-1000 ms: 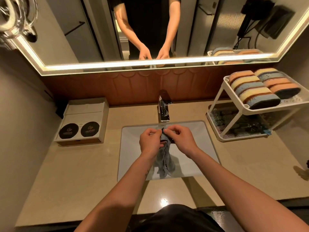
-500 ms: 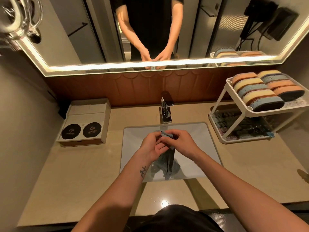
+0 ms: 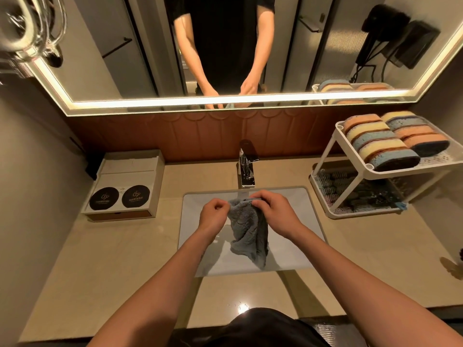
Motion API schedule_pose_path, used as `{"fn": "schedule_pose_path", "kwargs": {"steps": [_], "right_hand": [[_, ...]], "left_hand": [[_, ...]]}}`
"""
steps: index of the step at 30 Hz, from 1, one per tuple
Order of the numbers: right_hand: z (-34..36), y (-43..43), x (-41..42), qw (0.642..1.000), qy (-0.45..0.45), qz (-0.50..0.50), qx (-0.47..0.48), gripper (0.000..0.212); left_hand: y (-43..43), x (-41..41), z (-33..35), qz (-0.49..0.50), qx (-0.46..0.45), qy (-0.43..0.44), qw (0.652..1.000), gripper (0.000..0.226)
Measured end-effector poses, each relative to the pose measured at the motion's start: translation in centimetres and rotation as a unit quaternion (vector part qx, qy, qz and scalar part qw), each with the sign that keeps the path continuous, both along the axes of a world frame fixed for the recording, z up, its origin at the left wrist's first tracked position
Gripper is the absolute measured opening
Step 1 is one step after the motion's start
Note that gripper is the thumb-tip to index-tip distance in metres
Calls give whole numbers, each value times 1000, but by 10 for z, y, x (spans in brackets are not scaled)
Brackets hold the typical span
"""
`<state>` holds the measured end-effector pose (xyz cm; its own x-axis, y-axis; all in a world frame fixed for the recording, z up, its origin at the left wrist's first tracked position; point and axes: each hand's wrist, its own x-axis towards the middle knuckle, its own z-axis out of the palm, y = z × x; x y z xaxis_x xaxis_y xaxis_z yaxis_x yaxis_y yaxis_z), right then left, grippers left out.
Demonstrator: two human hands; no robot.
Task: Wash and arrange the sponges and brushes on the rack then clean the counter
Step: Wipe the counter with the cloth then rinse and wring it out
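Striped sponges (image 3: 385, 139) atop white rack (image 3: 363, 212), dark brushes (image 3: 355, 194) perhaps below

The person wears a black top (image 3: 220, 41), seen reflected in the mirror (image 3: 95, 46), with short sleeves (image 3: 184, 20) that end above the elbows. The same black fabric bulges at the lower edge of the view. The left forearm (image 3: 160, 284) and right forearm (image 3: 350, 279) are bare down to the left grip (image 3: 214, 216) and right grip (image 3: 275, 216)

Grey-blue cloth (image 3: 248, 229), white sink (image 3: 295, 221), beige counter (image 3: 112, 266), orange-yellow-blue striped sponges (image 3: 385, 139), white rack (image 3: 370, 175).
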<state>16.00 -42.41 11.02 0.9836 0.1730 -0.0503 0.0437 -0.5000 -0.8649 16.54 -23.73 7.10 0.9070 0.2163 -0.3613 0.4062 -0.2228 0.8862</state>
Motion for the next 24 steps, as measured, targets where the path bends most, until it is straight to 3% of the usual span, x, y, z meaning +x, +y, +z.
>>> {"fn": "schedule_pose_path", "kwargs": {"steps": [4,7,9,13,16,20,24], "right_hand": [[3,-5,0,999,-27,9,-17,18],[4,-6,1,999,-33,12,-23,19],[3,-7,1,999,-36,10,-23,19],[2,-8,2,999,-35,8,-19,18],[0,-10,2,999,-36,7,-20,18],[1,-12,2,999,-45,-3,-13,18],[3,-15,1,999,-49,-14,-8,19]], "left_hand": [[3,1,-4,-111,94,-41,989,21],[2,0,-7,-223,229,-107,942,23],[-1,-1,-7,-248,195,-124,941,18],[-6,-8,-4,-235,56,-42,969,18],[-8,-10,-3,-287,97,-36,952,26],[-12,-10,-1,-371,258,-13,892,25],[-14,-7,-1,-414,308,-6,857,38]]}}
